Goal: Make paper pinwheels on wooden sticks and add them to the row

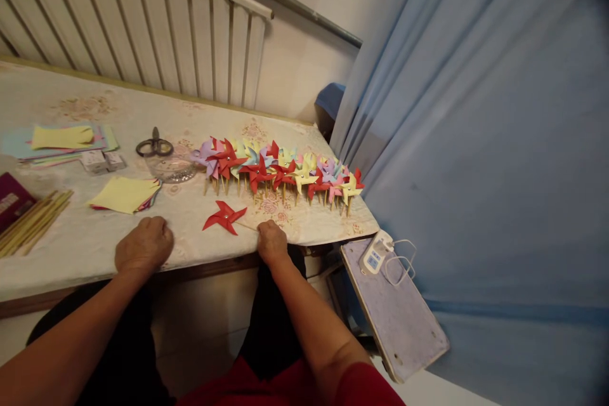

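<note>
My right hand (272,241): fingers clamped on stick (247,226) of red pinwheel (225,217); its head over cloth (188,238), near front edge. My left hand (145,244): curled into fist at cloth, left of red pinwheel; cannot tell whether fingers enclose anything. Positions relative to red pinwheel: pinwheel cluster (257,172) just beyond, extending right, stems upright. Scissors (155,147) beyond and left. Yellow paper (122,195) left, near my fist. Loose sticks (42,221) far left.
</note>
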A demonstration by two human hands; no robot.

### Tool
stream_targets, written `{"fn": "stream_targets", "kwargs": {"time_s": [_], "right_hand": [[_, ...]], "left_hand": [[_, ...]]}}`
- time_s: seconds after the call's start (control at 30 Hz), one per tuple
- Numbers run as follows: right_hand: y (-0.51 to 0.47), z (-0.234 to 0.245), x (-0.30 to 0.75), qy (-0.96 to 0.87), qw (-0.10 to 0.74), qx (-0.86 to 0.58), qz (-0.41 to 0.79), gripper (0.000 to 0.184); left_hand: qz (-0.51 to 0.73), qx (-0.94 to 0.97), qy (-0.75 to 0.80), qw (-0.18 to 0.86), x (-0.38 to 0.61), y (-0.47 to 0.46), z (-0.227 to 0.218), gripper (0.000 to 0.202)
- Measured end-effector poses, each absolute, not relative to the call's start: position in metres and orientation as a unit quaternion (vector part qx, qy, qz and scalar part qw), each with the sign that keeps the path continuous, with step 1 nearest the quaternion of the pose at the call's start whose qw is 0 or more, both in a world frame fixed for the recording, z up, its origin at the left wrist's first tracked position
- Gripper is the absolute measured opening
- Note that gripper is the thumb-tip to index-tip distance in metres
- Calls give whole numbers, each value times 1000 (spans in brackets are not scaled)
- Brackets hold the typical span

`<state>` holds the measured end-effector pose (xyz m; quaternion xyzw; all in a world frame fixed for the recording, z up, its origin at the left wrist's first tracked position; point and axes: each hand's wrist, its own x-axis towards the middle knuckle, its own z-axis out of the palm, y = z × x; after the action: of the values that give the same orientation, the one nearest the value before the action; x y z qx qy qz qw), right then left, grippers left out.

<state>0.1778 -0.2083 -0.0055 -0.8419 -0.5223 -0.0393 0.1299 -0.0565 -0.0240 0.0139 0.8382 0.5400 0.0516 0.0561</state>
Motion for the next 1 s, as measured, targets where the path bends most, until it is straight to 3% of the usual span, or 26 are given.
{"fn": "stream_targets", "kwargs": {"time_s": [1.0], "right_hand": [[-209,1,181,-554,112,-824,-27,19]], "left_hand": [[23,836,543,74,-57,-14,10,50]]}}
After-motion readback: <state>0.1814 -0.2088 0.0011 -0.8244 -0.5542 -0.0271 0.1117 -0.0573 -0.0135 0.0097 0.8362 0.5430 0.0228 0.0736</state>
